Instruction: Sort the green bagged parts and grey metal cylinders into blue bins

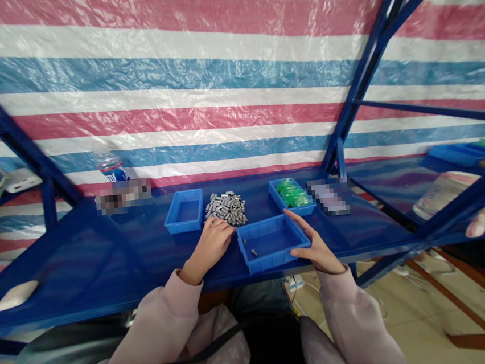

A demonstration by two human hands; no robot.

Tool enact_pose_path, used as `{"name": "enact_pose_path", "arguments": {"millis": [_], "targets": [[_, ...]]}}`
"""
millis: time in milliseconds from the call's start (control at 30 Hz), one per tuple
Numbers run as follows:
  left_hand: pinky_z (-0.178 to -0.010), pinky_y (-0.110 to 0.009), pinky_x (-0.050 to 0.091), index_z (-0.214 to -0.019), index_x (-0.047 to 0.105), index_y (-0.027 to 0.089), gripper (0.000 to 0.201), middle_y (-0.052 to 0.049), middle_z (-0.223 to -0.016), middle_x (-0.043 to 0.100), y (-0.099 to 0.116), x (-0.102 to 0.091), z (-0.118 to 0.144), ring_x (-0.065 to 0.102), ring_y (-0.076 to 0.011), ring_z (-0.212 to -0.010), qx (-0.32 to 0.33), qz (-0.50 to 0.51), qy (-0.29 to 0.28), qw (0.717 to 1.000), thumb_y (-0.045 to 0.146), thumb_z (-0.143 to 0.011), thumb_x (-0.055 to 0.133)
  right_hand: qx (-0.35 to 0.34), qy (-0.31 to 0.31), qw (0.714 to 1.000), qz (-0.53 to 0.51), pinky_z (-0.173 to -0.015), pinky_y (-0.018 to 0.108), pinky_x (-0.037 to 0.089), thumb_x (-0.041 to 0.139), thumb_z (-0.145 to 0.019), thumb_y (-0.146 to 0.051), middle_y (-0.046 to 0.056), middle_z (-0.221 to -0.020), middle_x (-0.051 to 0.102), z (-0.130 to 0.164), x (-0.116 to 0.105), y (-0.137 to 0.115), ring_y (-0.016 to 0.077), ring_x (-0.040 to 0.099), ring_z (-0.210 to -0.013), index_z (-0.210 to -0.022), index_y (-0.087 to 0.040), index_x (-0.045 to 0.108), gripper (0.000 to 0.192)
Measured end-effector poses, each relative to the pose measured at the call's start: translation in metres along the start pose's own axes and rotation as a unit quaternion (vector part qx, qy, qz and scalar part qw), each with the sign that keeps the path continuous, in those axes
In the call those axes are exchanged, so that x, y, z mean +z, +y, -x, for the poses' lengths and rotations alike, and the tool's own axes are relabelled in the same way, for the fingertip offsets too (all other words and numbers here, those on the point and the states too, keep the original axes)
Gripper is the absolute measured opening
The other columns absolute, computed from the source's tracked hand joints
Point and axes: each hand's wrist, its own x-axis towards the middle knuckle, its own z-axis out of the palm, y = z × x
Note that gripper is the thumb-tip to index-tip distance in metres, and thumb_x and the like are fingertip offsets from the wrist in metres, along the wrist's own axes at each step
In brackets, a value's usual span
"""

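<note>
My left hand (210, 246) rests on the blue shelf at the near edge of a heap of small grey metal parts (226, 207); its fingers are curled at the heap, and whether they hold a part is hidden. My right hand (312, 244) grips the right rim of a shallow blue tray (274, 257) with thumb and fingers. That tray holds two small grey parts near its left side. An empty blue tray (184, 211) stands left of the heap. A smaller blue tray with green pieces (292, 195) stands behind my right hand.
The blue metal shelf (104, 258) has slanted blue frame posts (361, 73) at both sides. A plastic bottle (110, 165) stands at the back left, a white oval object (16, 295) at the near left. Striped tarpaulin hangs behind. More items lie on the neighbouring shelf (444, 191) to the right.
</note>
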Motion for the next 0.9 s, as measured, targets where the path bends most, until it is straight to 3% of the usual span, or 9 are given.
{"name": "enact_pose_path", "arguments": {"millis": [400,600,767,900], "targets": [[-0.087,-0.037,0.036,-0.079,0.063,0.019,0.023,-0.003,-0.081,0.065,0.003,0.001,0.000,0.057,-0.0186,-0.083,-0.007,0.001,0.004,1.000,0.015,-0.094,0.046,0.006,-0.005,1.000,0.004,-0.117,0.047,0.026,0.086,-0.061,-0.045,0.005,-0.150,0.044,0.000,0.001,-0.003,0.0325,0.036,-0.140,-0.144,-0.029,0.042,0.095],[-0.081,-0.034,0.037,-0.084,0.066,0.021,0.018,-0.001,-0.084,0.068,0.003,0.000,-0.001,0.058,-0.0189,-0.087,-0.033,0.039,0.022,0.998,0.017,-0.093,0.052,0.010,-0.010,1.000,-0.001,-0.116,0.046,0.029,0.086,-0.063,-0.042,0.005,-0.150,0.043,0.001,0.001,-0.002,0.0314,0.037,-0.139,-0.145,-0.030,0.040,0.095],[-0.083,-0.035,0.038,-0.097,0.070,0.024,0.020,-0.001,-0.092,0.073,0.003,-0.005,-0.001,0.061,-0.0178,-0.090,-0.073,0.068,0.111,0.989,0.022,-0.095,0.050,0.012,-0.025,1.000,0.002,-0.115,0.046,0.032,0.085,-0.064,-0.042,0.005,-0.150,0.043,0.001,0.001,-0.002,0.0306,0.038,-0.139,-0.147,-0.031,0.036,0.096],[-0.082,-0.036,0.039,-0.096,0.071,0.023,0.023,-0.003,-0.091,0.074,0.003,-0.009,0.001,0.062,-0.0180,-0.087,-0.085,0.021,0.213,0.973,0.025,-0.097,0.048,0.025,-0.035,0.999,0.020,-0.115,0.046,0.032,0.086,-0.062,-0.043,0.006,-0.153,0.038,0.000,0.003,-0.003,0.0300,0.033,-0.142,-0.150,-0.031,0.030,0.104]]}}
